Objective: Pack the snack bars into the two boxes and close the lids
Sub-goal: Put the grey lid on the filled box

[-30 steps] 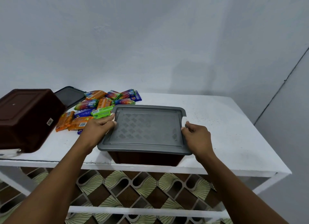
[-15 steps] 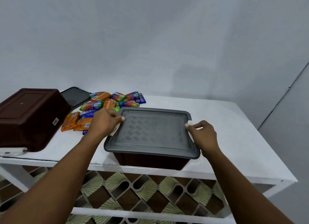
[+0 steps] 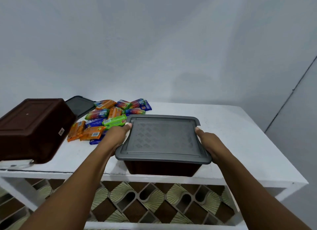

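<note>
Holding the grey lid, the left hand and right hand curl their fingers round its side edges. It sits on the brown box at the table front, snack bars piled behind.

Brown box in front, grey lid lying on it, second brown box upturned at left, dark lid behind it, bright snack bars heaped between.

White-painted rectangular table, top scuffed and speckled; white lower rail beneath. Plain pale grey-white wall behind. Thin dark line slanting down the right-hand wall. Brown floor tiles with cream fan motifs, under the table.
</note>
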